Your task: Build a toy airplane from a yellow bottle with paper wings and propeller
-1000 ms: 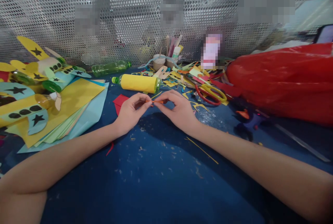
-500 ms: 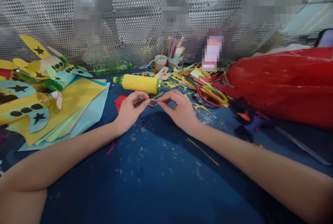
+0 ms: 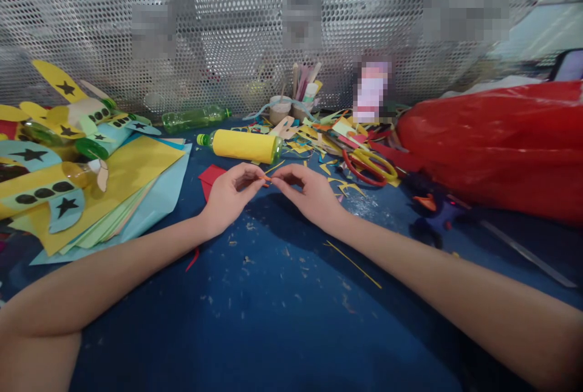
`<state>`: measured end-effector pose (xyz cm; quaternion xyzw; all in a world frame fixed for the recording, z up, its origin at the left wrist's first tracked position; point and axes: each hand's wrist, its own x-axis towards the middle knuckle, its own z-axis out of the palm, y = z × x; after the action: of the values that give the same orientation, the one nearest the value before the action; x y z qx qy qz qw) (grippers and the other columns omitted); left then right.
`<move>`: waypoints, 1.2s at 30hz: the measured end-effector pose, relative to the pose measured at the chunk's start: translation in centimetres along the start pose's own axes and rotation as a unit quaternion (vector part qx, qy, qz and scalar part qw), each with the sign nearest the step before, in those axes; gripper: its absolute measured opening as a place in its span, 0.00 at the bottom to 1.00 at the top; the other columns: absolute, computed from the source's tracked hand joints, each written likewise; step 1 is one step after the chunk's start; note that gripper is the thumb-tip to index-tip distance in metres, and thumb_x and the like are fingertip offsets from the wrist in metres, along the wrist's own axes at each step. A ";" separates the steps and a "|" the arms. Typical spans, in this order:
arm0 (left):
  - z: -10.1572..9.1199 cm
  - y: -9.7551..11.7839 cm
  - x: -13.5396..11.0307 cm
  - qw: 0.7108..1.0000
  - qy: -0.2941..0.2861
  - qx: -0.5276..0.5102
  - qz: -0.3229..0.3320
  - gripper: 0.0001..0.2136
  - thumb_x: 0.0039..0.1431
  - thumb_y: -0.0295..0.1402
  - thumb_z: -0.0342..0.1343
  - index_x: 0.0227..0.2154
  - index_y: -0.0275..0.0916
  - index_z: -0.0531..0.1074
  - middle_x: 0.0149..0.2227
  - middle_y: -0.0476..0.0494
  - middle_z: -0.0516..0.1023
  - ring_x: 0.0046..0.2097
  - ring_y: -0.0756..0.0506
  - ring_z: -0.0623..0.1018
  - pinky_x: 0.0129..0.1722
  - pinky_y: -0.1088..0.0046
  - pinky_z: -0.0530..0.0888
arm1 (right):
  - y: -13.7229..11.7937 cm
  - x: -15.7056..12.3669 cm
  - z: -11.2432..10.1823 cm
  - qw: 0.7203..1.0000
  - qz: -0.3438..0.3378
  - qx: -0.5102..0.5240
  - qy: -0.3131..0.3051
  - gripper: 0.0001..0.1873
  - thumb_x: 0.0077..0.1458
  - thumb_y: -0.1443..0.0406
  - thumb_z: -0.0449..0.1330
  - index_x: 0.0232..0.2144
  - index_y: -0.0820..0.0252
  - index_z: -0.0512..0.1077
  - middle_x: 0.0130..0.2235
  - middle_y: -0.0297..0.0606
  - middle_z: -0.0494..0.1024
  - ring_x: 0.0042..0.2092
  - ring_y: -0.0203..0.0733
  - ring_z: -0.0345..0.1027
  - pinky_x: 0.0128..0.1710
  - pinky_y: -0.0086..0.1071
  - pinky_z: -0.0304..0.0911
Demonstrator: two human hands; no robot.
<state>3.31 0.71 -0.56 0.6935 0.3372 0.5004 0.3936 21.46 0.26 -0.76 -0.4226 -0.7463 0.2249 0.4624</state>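
Both the left hand [image 3: 230,194] and right hand [image 3: 314,194] are pinching the orange strip [image 3: 266,178] at five o'clock from the yellow-wrapped bottle [image 3: 243,145], now closing the gap seen half a second ago, apparently working it between their fingertips.

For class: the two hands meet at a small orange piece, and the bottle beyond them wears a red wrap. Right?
Not quite: the head view shows a yellow wrap on the bottle, not red. Left hand and right hand do meet at the orange piece.
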 end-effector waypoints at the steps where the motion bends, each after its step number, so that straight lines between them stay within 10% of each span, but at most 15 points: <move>1: 0.0 0.0 0.0 1.000 0.003 0.000 -0.004 0.04 0.55 0.31 0.59 0.33 0.38 0.71 0.33 0.48 0.77 0.38 0.50 0.78 0.44 0.71 0.75 | 0.0 0.0 0.0 1.000 0.000 -0.004 -0.001 0.05 0.56 0.64 0.58 0.34 0.58 0.73 0.34 0.36 0.79 0.34 0.38 0.72 0.36 0.34 0.68; 22: -0.4 -0.3 0.4 0.997 0.058 0.012 -0.052 0.08 0.59 0.28 0.52 0.41 0.37 0.71 0.37 0.44 0.80 0.41 0.47 0.80 0.47 0.66 0.75 | 1.0 0.2 0.1 0.999 0.010 -0.036 0.005 0.11 0.58 0.68 0.53 0.41 0.57 0.74 0.42 0.39 0.79 0.42 0.41 0.73 0.44 0.39 0.70; 28: -3.5 2.3 3.4 0.991 0.087 0.092 -0.049 0.08 0.60 0.29 0.49 0.37 0.37 0.73 0.37 0.42 0.80 0.39 0.48 0.79 0.39 0.71 0.76 | 2.2 0.7 0.0 0.997 0.073 0.026 0.008 0.09 0.54 0.66 0.58 0.39 0.59 0.73 0.39 0.41 0.79 0.40 0.42 0.73 0.43 0.39 0.70; 36: -10.7 3.0 5.9 0.831 -0.192 0.510 -0.109 0.11 0.49 0.43 0.59 0.27 0.40 0.78 0.26 0.46 0.78 0.28 0.46 0.75 0.31 0.72 0.67 | 1.7 0.6 -0.1 0.998 0.056 -0.005 -0.002 0.08 0.53 0.63 0.59 0.35 0.59 0.74 0.35 0.39 0.79 0.34 0.41 0.73 0.36 0.37 0.69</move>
<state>-5.09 6.66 6.63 0.8365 0.5357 0.0677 0.0929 22.16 1.68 -1.65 -0.4655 -0.7235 0.2481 0.4453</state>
